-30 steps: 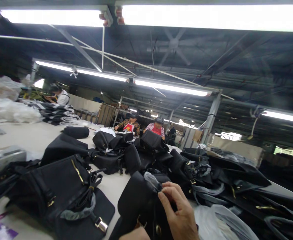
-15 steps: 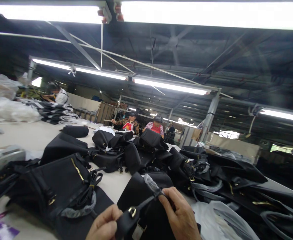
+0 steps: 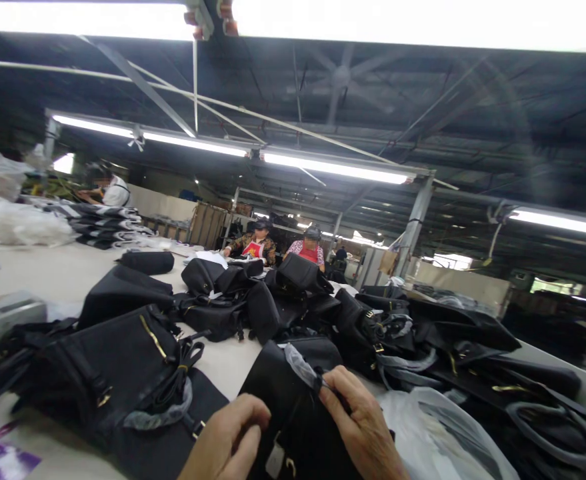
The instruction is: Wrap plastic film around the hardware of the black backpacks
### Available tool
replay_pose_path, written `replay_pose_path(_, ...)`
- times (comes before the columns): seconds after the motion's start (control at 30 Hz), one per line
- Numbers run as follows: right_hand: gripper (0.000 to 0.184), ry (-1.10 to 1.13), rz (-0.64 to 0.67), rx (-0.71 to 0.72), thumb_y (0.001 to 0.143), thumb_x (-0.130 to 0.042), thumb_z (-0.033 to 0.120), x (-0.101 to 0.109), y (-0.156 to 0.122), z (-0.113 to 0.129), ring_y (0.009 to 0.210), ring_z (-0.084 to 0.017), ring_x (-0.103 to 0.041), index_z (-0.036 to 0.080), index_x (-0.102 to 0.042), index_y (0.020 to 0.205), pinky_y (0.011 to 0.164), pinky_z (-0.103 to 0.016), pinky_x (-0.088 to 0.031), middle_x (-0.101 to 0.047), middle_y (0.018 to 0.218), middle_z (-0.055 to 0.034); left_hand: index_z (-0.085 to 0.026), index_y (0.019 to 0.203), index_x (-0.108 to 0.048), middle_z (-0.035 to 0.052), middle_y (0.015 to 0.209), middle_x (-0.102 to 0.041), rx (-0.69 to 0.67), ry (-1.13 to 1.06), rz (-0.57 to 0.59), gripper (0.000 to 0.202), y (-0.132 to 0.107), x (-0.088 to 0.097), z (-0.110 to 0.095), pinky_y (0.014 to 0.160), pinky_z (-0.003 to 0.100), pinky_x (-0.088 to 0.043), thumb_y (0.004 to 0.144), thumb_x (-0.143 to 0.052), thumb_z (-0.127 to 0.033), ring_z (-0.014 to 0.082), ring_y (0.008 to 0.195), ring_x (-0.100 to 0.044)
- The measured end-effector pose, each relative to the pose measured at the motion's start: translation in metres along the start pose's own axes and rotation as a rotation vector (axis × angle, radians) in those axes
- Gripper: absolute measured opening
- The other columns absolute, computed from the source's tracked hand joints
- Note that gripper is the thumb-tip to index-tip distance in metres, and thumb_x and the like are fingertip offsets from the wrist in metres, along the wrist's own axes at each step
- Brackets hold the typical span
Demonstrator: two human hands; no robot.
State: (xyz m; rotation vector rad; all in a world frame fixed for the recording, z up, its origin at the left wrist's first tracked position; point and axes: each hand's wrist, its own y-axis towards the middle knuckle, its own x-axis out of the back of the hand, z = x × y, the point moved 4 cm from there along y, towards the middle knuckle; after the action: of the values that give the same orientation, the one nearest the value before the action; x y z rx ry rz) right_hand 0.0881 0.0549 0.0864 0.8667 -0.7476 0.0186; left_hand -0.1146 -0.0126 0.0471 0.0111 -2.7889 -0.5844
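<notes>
A black handbag (image 3: 283, 407) stands in front of me at the bottom middle of the view. My right hand (image 3: 363, 427) pinches the top of its strap, where a strip of clear plastic wrap (image 3: 297, 363) sticks up. My left hand (image 3: 227, 443) is curled against the bag's left side with its fingers closed; what they grip is hidden. A gold clasp (image 3: 289, 465) shows low on the bag's front between my hands.
A long pale table (image 3: 73, 280) carries several more black handbags, one large one (image 3: 117, 373) at my left and a heap (image 3: 423, 347) to the right. Clear plastic bags (image 3: 433, 433) lie at my right. Two seated people (image 3: 283, 248) work at the far end, another person (image 3: 110, 190) at far left.
My left hand came up from below. Half a second ago it held a strap end with a gold buckle; that buckle is out of sight now and the hand rests against the bag.
</notes>
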Motion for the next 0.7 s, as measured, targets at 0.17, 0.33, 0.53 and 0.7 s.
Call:
replay_pose_path(0.17,0.024,0.003,0.023,0.024,0.093,-0.050,0.028,-0.003,-0.003,0.000,0.071,-0.018,-0.057,0.024,-0.057,0.071,0.065,-0.026,-0.044,-0.056,0.073,0.0007,-0.020,0.079,-0.061,0.0031,0.080,-0.063,-0.042,0.218,0.005,0.005,0.030,-0.030,-0.028,0.068,0.028,-0.037,0.077,-0.056,-0.021,0.0202,0.074,-0.056)
replay_pose_path(0.33,0.025,0.023,0.053,0.020,0.095,-0.048,0.027,-0.002,-0.006,-0.005,0.071,-0.017,-0.056,0.023,-0.054,0.071,0.065,-0.026,-0.043,-0.056,0.073,0.0008,-0.020,0.063,-0.049,-0.0005,0.070,-0.055,-0.026,0.155,-0.045,0.013,0.047,-0.060,-0.026,0.060,0.027,-0.031,0.070,-0.054,-0.011,0.0167,0.067,-0.049)
replay_pose_path(0.53,0.026,0.043,0.078,0.002,0.096,-0.049,0.031,0.001,-0.012,-0.010,0.073,-0.017,-0.056,0.023,-0.053,0.071,0.067,-0.026,-0.042,-0.055,0.074,0.0012,-0.019,0.062,-0.048,-0.0058,0.060,-0.042,0.001,-0.094,0.036,0.015,0.049,-0.048,-0.017,0.053,0.022,-0.031,0.076,-0.053,-0.018,0.0113,0.057,-0.040)
replay_pose_path(0.7,0.027,0.037,0.028,-0.010,0.094,-0.051,0.032,-0.002,-0.013,-0.010,0.072,-0.018,-0.056,0.023,-0.052,0.068,0.065,-0.027,-0.041,-0.054,0.072,0.0011,-0.020,0.063,-0.048,-0.0076,0.052,-0.050,0.160,-0.217,0.092,0.010,0.049,-0.034,0.000,0.038,0.017,-0.024,0.068,-0.054,-0.025,0.0053,0.036,-0.042)
